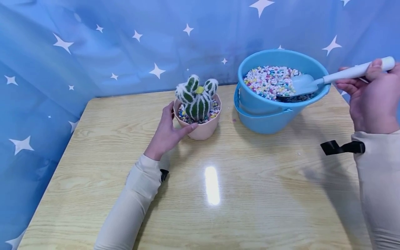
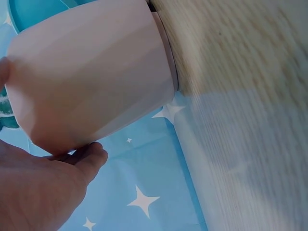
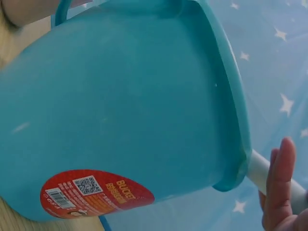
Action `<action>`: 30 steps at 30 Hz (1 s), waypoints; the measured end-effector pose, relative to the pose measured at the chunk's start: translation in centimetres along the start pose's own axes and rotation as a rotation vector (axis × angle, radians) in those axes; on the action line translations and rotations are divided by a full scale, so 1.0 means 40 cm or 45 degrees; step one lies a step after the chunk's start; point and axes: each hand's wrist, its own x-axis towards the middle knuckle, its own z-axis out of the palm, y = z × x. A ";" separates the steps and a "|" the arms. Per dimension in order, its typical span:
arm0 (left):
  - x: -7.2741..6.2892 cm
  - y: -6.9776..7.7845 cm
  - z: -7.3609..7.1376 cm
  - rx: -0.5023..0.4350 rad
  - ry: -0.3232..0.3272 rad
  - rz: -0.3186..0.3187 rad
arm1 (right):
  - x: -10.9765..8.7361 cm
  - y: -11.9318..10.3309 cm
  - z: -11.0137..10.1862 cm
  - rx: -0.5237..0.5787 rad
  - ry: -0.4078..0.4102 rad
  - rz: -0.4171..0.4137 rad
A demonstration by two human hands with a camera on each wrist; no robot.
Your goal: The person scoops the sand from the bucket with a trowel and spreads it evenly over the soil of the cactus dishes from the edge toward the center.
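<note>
"Blue plastic, that bucket. What fills it?"

"Small pebbles, mostly white with pink, yellow and turquoise ones, lying below the bucket's rim."

"And the scoop?"

"Its blade is inside the bucket, against the pebbles, and its white handle slants out over the bucket's right rim."

"Who has that handle?"

"The right grip, just right of the bucket, pinching it near the end with the thumb on top."

"How about the left grip?"

"Left of the bucket, curved about the pink pot: thumb at the near rim, fingers round the side farther from the bucket."

"So the pot is where, exactly?"

"Upright on the wooden desk, near the bucket's left side but apart from it. A green cactus with white fuzz stands in it, coloured grains round its base."

"Any marking on the bucket?"

"A red label with a barcode. Behind the bucket hangs a blue backdrop with white stars."
</note>
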 end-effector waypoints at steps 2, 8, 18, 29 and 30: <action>0.000 -0.003 0.001 -0.018 -0.003 0.002 | 0.012 -0.004 -0.007 0.013 0.033 0.043; -0.006 -0.001 0.010 0.006 0.038 -0.011 | 0.026 -0.011 -0.017 0.103 0.095 0.129; -0.011 0.008 0.019 0.018 0.020 0.030 | 0.026 -0.015 0.007 0.171 0.133 0.236; 0.007 -0.004 0.014 -0.091 0.006 0.052 | -0.014 -0.006 0.060 0.220 0.045 0.274; 0.005 -0.002 0.020 -0.076 0.024 0.037 | -0.020 -0.001 0.065 0.218 0.028 0.275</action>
